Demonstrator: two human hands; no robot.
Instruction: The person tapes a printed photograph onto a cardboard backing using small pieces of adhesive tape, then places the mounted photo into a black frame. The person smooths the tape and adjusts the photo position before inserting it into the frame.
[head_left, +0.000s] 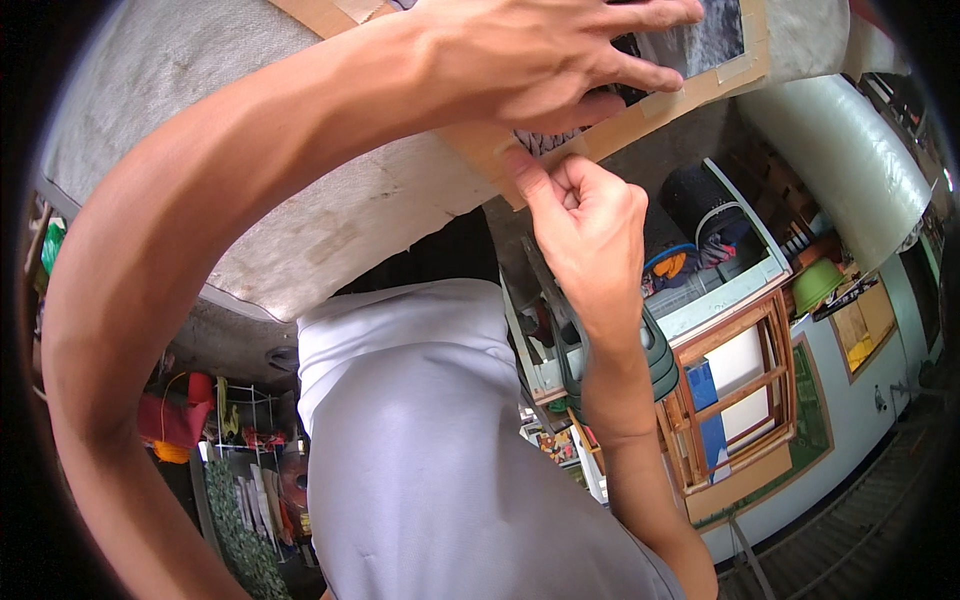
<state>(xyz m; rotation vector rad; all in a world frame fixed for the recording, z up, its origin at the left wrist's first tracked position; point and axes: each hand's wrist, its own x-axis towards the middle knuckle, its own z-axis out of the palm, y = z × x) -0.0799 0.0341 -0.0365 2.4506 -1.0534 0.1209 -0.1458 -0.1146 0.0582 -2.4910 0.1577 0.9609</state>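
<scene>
A: Where is the work lying?
B: At the far side, right of centre: a dark grey picture (700, 45) inside a tan border (640, 120), on a table (340, 230) under a stained pale cloth. The border's near edge seems to reach past the cloth.
A: And the hands?
B: The left hand (545, 60) is open, palm down, fingers spread over the picture and onto the border's right side — it grips nothing. The right hand (595, 215) is curled nearly closed, thumb against bent fingers, and seems to pinch the border's near edge. Whether it has a loose strip too, I can't tell.
A: So which step is this?
B: My reading: working the near edge of the border, one hand steadying, the other pinching. That calls for a flat, even press on the left, and a light touch on the right so the border doesn't crease.
A: Any brand or lettering?
B: None I can read. The tape strip (740, 72) at the right corner looks plain, and much of the picture is covered.
</scene>
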